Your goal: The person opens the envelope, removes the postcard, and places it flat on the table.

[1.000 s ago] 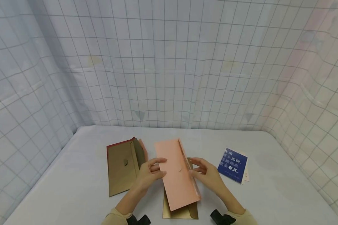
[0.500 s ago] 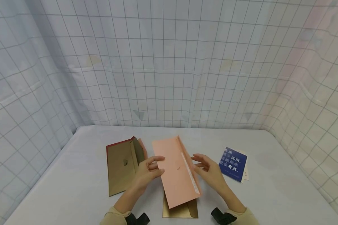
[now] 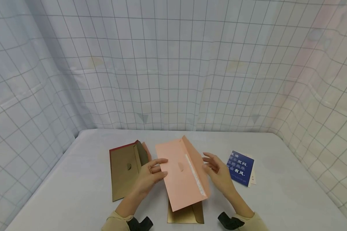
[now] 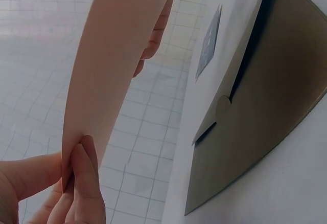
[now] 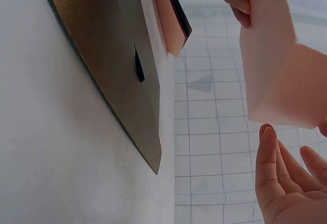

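Observation:
A pink envelope (image 3: 176, 179) is held tilted above the table in the head view, its flap (image 3: 197, 163) raised on the right and a white strip along the fold. My left hand (image 3: 148, 176) pinches its left edge between thumb and fingers, which the left wrist view shows closely on the envelope (image 4: 110, 65). Close to the flap's outer edge is my right hand (image 3: 219, 173), fingers loosely bent; in the right wrist view its fingertips sit just below the flap. A gold envelope (image 3: 185, 217) lies beneath, mostly covered by the pink one.
To the left lies another gold envelope (image 3: 124, 171) with a red edge, its flap lifted, and a pink piece (image 3: 146, 150) showing behind it. A blue card (image 3: 240, 168) with white writing overlaps a pale card (image 3: 253, 176) at the right. A gridded curtain (image 3: 173, 80) surrounds the white table.
The pink envelope's flap has swung outward to the right, uncovering the white strip. My right hand has moved slightly up and right. The left hand keeps its pinch.

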The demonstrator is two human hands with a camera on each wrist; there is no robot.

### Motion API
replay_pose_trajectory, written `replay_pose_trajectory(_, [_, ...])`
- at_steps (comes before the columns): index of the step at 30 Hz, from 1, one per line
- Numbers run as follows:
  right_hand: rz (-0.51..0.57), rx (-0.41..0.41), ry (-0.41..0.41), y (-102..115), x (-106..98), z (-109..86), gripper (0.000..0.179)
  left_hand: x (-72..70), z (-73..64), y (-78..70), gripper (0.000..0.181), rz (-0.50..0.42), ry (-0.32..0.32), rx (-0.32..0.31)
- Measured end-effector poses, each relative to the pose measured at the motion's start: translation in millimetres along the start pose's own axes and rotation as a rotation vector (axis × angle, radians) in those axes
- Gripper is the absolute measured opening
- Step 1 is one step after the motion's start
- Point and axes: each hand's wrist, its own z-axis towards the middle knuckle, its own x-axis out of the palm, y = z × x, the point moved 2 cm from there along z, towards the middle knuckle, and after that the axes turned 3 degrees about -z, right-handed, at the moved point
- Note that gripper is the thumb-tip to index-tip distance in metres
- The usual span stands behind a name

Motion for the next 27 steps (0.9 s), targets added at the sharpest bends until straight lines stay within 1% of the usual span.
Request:
replay_pose_trajectory(8, [0.031,-0.018,-0.076,0.7,-0.2,0.5,0.042,-3.3,0.7,-1.9,0.054,-0.042,0.021,-0.018])
replay_pose_trajectory(14, [0.016,-0.062,-0.106,0.4,0.0,-0.3,0.043,-4.2,0.8,-1.9,0.055,-0.064,0.033,-0.021])
replay_pose_trajectory(20, [-0.081,-0.152,-0.144,-1.5,0.5,-0.7,0.049,-3.8,0.8,-2.7,0.055,-0.078,0.031,-0.027])
replay_pose_trajectory(24, [-0.148,-0.231,-0.171,-1.1,0.8,-0.4,0.051,-3.2,1.0,-3.6,0.054,-0.078,0.026,-0.028])
replay_pose_trajectory(27, [-0.222,-0.292,-0.195,-0.4,1.0,-0.4,0.052,-2.7,0.9,-4.5,0.054,-0.077,0.024,-0.030])
